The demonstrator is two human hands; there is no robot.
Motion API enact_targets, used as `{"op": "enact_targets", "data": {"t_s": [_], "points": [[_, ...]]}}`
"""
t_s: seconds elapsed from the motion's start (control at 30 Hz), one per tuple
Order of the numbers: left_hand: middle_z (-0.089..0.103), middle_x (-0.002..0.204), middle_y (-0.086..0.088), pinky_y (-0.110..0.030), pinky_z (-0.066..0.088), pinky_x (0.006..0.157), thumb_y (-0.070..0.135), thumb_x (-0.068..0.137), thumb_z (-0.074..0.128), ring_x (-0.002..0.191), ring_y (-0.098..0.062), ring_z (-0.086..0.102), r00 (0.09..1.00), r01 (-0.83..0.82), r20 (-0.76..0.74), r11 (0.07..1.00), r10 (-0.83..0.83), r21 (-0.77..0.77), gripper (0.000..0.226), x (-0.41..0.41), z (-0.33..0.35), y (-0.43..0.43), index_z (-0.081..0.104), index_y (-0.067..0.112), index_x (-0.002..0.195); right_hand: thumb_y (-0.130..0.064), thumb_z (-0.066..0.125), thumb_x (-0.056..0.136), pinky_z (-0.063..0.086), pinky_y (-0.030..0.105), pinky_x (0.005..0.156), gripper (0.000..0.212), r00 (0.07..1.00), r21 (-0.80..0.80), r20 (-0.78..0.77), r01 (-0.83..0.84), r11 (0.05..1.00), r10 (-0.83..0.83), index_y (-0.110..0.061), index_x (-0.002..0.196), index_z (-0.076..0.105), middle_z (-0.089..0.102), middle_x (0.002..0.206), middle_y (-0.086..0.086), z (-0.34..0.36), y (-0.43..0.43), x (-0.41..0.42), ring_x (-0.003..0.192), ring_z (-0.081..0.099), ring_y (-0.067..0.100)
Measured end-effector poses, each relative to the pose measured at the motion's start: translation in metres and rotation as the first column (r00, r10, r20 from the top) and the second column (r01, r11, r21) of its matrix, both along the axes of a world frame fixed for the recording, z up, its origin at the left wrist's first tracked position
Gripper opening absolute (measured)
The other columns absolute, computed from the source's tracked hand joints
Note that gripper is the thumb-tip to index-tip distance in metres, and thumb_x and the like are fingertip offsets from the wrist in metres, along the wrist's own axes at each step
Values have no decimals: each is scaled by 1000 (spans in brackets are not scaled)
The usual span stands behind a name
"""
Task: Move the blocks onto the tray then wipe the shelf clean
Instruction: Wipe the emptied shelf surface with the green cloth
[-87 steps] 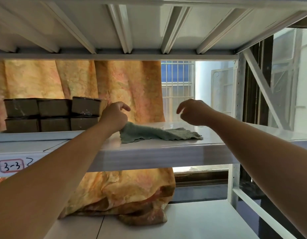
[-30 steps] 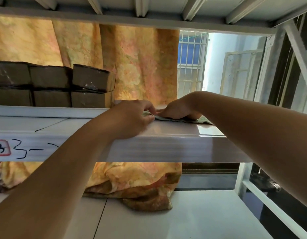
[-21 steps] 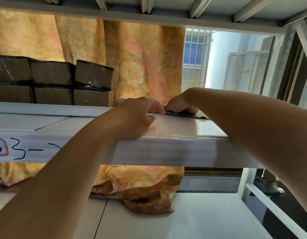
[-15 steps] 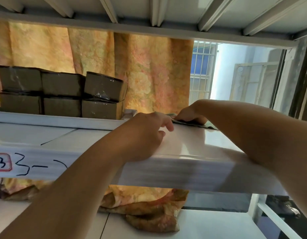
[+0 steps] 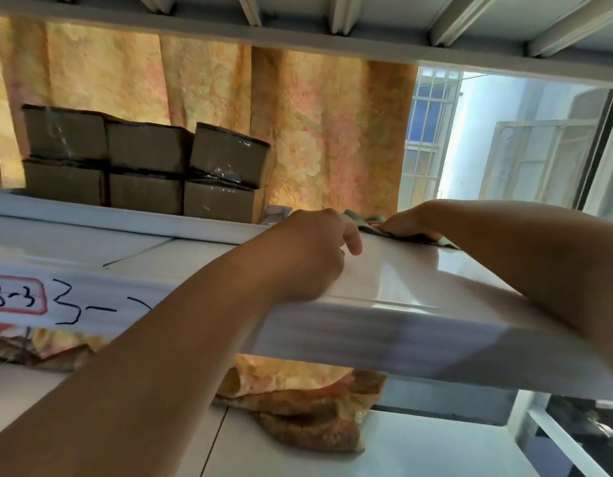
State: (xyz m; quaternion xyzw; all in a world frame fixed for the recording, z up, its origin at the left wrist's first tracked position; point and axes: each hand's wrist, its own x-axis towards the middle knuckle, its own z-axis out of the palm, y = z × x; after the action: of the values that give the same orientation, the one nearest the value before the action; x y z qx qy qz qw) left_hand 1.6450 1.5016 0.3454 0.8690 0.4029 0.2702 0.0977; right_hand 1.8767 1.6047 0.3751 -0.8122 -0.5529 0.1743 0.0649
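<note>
the left hand [image 5: 308,256] rests loosely curled on the white shelf [image 5: 418,280], fingers bent, holding nothing. the right hand [image 5: 406,225] lies flat, pressing the green cloth [image 5: 367,226] onto the shelf farther back. the tray [image 5: 92,215] at left holds six brown blocks [image 5: 147,166], stacked two high.

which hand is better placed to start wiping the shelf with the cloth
Right. The right hand lies flat on the green cloth on the shelf; the left hand rests curled at the front edge, beside it.
</note>
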Motion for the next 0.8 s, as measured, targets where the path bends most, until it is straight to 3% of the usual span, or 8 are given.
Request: {"op": "enact_targets", "data": {"t_s": [0.07,0.17,0.23,0.33,0.5,0.6,0.67,0.8], "points": [[55,124,7,-9,30,61,13,95,42,97,-7,47,1000,0,2,1000,0,21,31,0,0,0,59,35,108,-67,23,91,48,38,98,61,1000,-28,-17,1,1000,-1,-18,107,57,67,107,10,0,-11,5,96,67,24],[58,122,4,-8,30,60,17,95,41,91,-9,48,1000,-9,5,999,9,53,27,0,0,-1,60,34,107,-68,24,91,52,30,74,63,999,-27,-40,-12,1000,11,-16,96,59,68,83,7,0,-35,8,72,68,19],[60,119,2,-14,34,61,21,96,41,89,-11,50,1000,-10,-26,997,12,76,25,1,0,-3,59,34,107,-68,23,91,51,28,69,62,999,-25,-39,-30,999,29,-21,114,55,66,83,4,-1,-53,10,69,66,16],[61,111,3,-25,40,72,24,96,40,94,-14,55,997,-14,-75,996,20,83,23,1,1,-8,58,35,106,-73,22,87,51,30,88,67,997,-45,-12,-76,996,75,-37,143,32,65,104,0,-3,-80,14,87,66,15],[63,107,6,-28,47,83,32,93,48,98,-13,59,995,2,-96,1000,0,24,14,1,2,-12,57,35,102,-67,17,92,39,28,101,55,985,-59,-5,-173,983,173,-51,145,16,46,133,-11,0,-132,11,111,55,12],[63,105,8,-25,43,78,34,92,51,96,-12,58,997,2,-81,1000,-2,1,21,1,3,-11,60,30,110,-70,15,89,15,40,116,50,965,-59,2,-262,963,263,-64,138,6,14,156,-15,-5,-158,16,144,20,18],[62,105,7,-26,43,80,35,91,52,98,-13,58,998,3,-63,1000,-4,-5,23,1,4,-12,60,29,112,-79,15,77,3,51,118,41,936,-61,17,-350,935,352,-80,117,6,-4,159,-17,-7,-174,18,148,1,19],[60,103,11,-27,46,85,38,91,53,102,-11,58,998,24,-59,1000,-24,-6,24,0,4,-14,59,31,113,-63,13,77,-6,41,115,30,891,-9,2,-455,891,455,-75,103,6,-6,154,-24,-10,-205,21,140,-8,3]]}}
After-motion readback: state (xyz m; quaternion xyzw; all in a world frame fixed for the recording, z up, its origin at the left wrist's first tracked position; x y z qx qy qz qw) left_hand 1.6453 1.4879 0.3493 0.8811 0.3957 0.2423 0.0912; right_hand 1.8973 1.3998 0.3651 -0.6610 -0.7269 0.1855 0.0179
